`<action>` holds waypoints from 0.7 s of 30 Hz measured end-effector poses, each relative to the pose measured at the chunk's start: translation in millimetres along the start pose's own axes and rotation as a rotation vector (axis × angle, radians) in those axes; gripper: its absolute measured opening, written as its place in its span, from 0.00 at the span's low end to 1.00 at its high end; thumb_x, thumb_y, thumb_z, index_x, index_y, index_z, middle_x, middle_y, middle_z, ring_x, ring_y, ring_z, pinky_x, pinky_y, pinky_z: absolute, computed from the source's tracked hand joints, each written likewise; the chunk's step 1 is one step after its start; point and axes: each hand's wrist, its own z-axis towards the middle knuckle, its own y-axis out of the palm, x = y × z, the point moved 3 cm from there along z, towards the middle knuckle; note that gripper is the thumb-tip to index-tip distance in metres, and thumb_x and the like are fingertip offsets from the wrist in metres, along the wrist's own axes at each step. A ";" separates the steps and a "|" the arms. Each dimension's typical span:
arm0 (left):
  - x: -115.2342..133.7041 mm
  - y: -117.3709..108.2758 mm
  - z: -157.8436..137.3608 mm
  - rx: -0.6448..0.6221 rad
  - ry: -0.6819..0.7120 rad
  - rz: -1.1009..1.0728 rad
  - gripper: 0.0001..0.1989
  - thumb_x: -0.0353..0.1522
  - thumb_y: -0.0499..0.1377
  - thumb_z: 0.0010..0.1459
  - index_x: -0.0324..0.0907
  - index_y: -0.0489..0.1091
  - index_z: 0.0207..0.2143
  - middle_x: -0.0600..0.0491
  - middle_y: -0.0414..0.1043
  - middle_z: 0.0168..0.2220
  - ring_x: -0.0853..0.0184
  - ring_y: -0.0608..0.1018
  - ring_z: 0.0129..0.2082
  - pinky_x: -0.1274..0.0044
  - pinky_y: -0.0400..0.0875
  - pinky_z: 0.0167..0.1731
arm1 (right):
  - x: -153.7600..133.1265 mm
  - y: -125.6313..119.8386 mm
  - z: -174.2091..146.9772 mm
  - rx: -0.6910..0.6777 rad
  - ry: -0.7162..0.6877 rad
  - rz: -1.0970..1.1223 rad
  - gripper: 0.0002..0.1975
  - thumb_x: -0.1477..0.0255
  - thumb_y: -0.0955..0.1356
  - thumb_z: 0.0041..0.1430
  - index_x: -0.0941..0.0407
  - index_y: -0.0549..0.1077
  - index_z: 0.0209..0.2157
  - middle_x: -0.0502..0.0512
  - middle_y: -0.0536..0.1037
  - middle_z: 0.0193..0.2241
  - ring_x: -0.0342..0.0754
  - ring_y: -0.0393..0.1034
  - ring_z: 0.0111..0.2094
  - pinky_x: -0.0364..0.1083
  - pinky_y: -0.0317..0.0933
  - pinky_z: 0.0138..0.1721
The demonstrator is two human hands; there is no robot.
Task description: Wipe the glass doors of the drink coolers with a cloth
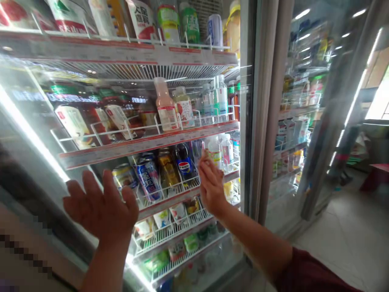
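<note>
My left hand is raised in front of the lower left of a lit drinks fridge, its fingers spread, holding nothing. Near it, a tilted blue can and a gold-topped can rest on the middle shelf. My right hand reaches toward the right part of that shelf with its fingers stretched out. A dark Pepsi bottle stands just to its left, and a pink-labelled clear bottle to its right. I cannot tell whether the right fingers touch anything.
A pink drink bottle stands on the shelf above, behind a wire rail. Several cartons and cups line the lower racks. Reflections lie over the left side. A grey door frame borders the fridge, with another fridge beyond and pale floor at right.
</note>
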 end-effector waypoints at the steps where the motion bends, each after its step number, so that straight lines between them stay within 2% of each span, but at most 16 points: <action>1: 0.2 -1.3 0.5 -0.006 0.013 0.004 0.40 0.41 0.57 0.68 0.51 0.49 0.79 0.46 0.43 0.80 0.44 0.42 0.80 0.42 0.36 0.73 | -12.7 3.6 -7.1 -0.078 -0.086 0.008 0.36 0.77 0.62 0.71 0.50 0.55 0.77 0.52 0.74 0.69 0.51 0.55 0.77 0.57 0.60 0.74; 3: 1.3 -5.0 -3.1 -0.013 0.050 0.020 0.41 0.41 0.56 0.68 0.53 0.45 0.79 0.46 0.41 0.81 0.43 0.42 0.80 0.41 0.37 0.73 | -28.8 7.0 -20.3 -0.207 -0.249 0.022 0.33 0.76 0.63 0.71 0.52 0.60 0.75 0.49 0.75 0.68 0.47 0.55 0.77 0.52 0.59 0.75; 5: 2.3 -9.0 -16.3 -0.009 0.073 0.037 0.42 0.41 0.56 0.68 0.54 0.43 0.80 0.46 0.39 0.81 0.42 0.42 0.80 0.39 0.38 0.72 | -22.8 3.1 -24.5 -0.222 -0.270 0.026 0.33 0.76 0.63 0.71 0.53 0.61 0.75 0.49 0.76 0.67 0.46 0.56 0.76 0.52 0.57 0.76; 9: 0.3 -6.0 -66.9 -0.048 0.044 0.041 0.43 0.41 0.58 0.67 0.58 0.42 0.79 0.46 0.39 0.81 0.40 0.45 0.79 0.37 0.43 0.71 | 23.5 -11.4 -11.3 0.023 0.031 -0.002 0.37 0.79 0.63 0.71 0.48 0.56 0.77 0.56 0.76 0.67 0.53 0.58 0.76 0.61 0.58 0.74; 11: -2.5 0.8 -91.9 -0.068 0.048 0.034 0.45 0.40 0.58 0.66 0.59 0.41 0.79 0.46 0.38 0.81 0.40 0.44 0.80 0.36 0.42 0.71 | 28.5 -10.7 -11.4 0.091 0.118 -0.009 0.37 0.79 0.62 0.71 0.46 0.55 0.77 0.58 0.74 0.69 0.56 0.57 0.76 0.64 0.59 0.73; 13: -6.0 7.1 -108.6 -0.067 0.060 0.037 0.45 0.38 0.59 0.66 0.57 0.41 0.80 0.44 0.38 0.81 0.41 0.41 0.80 0.35 0.40 0.71 | 12.7 -3.2 -22.2 0.051 0.096 0.006 0.37 0.78 0.62 0.71 0.49 0.56 0.77 0.58 0.74 0.68 0.56 0.56 0.77 0.63 0.60 0.73; 16: -11.3 12.7 -118.0 -0.084 0.059 0.020 0.46 0.37 0.61 0.66 0.53 0.43 0.80 0.40 0.38 0.80 0.41 0.38 0.80 0.35 0.36 0.72 | -27.3 10.6 -47.7 -0.172 -0.141 0.047 0.34 0.76 0.62 0.70 0.50 0.61 0.75 0.52 0.76 0.67 0.50 0.58 0.76 0.55 0.60 0.74; 18: -13.5 13.9 -119.2 -0.102 0.054 -0.003 0.45 0.37 0.62 0.66 0.51 0.45 0.80 0.39 0.39 0.80 0.41 0.37 0.80 0.34 0.33 0.72 | -40.2 13.1 -53.7 -0.272 -0.264 0.060 0.34 0.75 0.62 0.69 0.48 0.62 0.75 0.47 0.76 0.67 0.47 0.58 0.76 0.51 0.58 0.75; 19: -14.3 13.9 -119.7 -0.099 0.050 -0.003 0.44 0.37 0.61 0.66 0.50 0.45 0.79 0.38 0.39 0.80 0.41 0.37 0.80 0.34 0.34 0.72 | -38.5 12.2 -48.8 -0.268 -0.259 0.059 0.35 0.76 0.63 0.69 0.48 0.61 0.75 0.46 0.76 0.67 0.47 0.58 0.76 0.52 0.56 0.76; 21: -16.0 14.0 -121.7 -0.086 0.025 0.014 0.42 0.37 0.59 0.68 0.50 0.47 0.79 0.39 0.40 0.80 0.42 0.39 0.80 0.35 0.35 0.73 | -22.7 8.6 -23.6 -0.140 -0.116 0.047 0.38 0.77 0.63 0.70 0.47 0.54 0.78 0.50 0.76 0.67 0.51 0.56 0.77 0.57 0.55 0.77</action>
